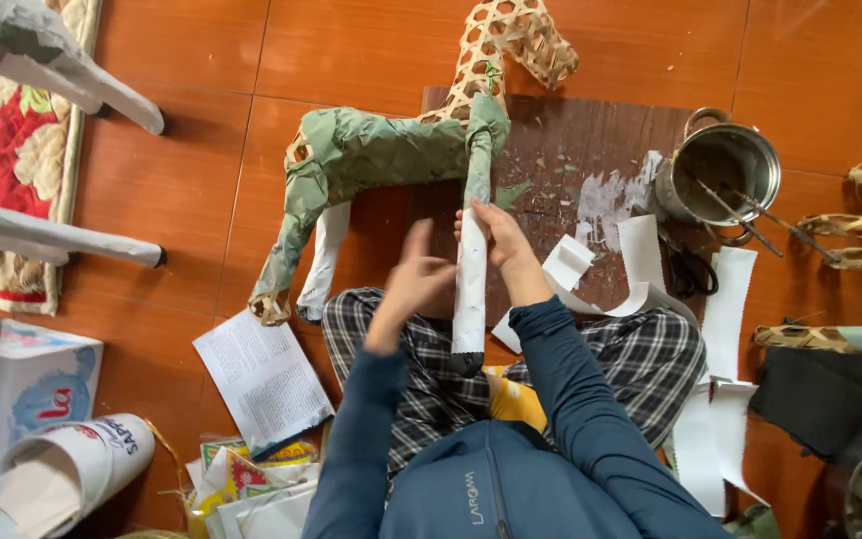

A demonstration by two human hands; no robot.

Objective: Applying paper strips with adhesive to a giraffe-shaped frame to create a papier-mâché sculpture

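Note:
A woven bamboo animal frame (381, 150) lies on its side on the floor, its body covered in green paper and its neck and head (516, 40) bare lattice. One front leg (471, 289) is wrapped in white paper and points toward me. My right hand (503, 245) presses against the upper part of that leg. My left hand (413, 274) hovers just left of the leg, blurred, fingers spread, holding nothing.
A dark wooden board (591, 150) smeared with paste lies under the frame. A metal pot (722, 175) with sticks stands to the right, with white paper strips (725, 309) and scissors (688, 269) nearby. Printed paper (263, 379) and a white roll (62, 469) lie left.

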